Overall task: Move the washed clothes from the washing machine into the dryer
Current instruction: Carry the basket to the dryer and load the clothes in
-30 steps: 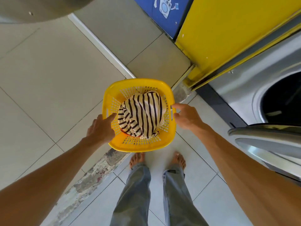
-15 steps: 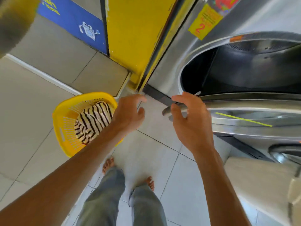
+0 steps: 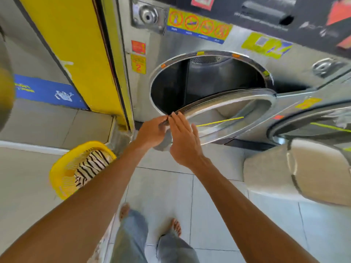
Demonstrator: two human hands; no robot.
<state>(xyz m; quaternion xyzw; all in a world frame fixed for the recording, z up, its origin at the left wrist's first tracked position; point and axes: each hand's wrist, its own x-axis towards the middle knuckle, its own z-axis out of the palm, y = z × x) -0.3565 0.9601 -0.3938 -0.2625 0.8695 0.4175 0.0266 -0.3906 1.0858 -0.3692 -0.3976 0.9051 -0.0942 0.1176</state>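
Laundromat tiles underfoot, left hand (image 3: 152,132) apparently pinching the round steel machine door's (image 3: 228,114) edge, flat-fingered empty right hand (image 3: 185,138) beside, likely widening it for the yellow plastic basket's (image 3: 62,179) striped clothes (image 3: 91,166).

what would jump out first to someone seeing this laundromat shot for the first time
The big round opening of the steel machine fills the upper middle, its drum dark and its door swung open below it. Both hands meet at the door's near edge: the left hand grips it while the right hand lies flat with straight fingers. On the floor at lower left sits a yellow basket holding striped laundry.
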